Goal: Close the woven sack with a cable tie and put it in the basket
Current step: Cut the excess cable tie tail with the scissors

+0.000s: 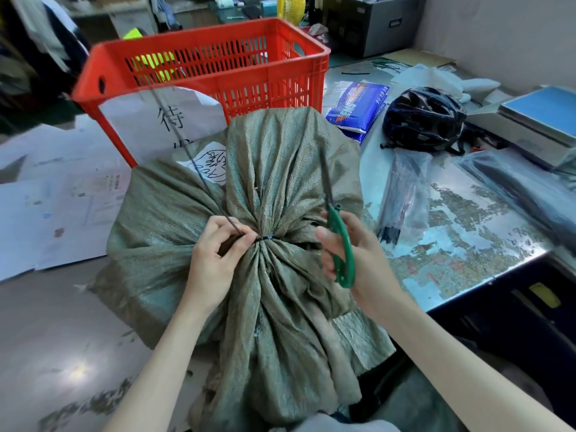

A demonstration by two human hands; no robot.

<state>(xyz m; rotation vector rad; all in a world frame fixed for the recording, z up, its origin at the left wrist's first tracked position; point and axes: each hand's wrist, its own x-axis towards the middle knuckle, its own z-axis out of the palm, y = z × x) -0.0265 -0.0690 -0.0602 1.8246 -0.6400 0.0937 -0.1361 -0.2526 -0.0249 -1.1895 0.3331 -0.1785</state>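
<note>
Cable tie (pixel 264 238) cinched round woven sack (pixel 274 194); left hand (pixel 215 254) pinches tail taut, right hand (pixel 346 254) grips green scissors (pixel 341 244): best cut just beyond left fingertips

Both forearms bare, entering from the bottom edge and converging toward mid-frame. Left hand (pixel 215 249), left of centre: fingers curled, thumb and forefinger pinched on the cable tie (pixel 199 169) tail. Right hand (pixel 346 247), right of centre: palm turned inward, fingers threaded through the handles of the scissors (pixel 338 232), thumb extended toward the left, wrist slightly bent.
</note>
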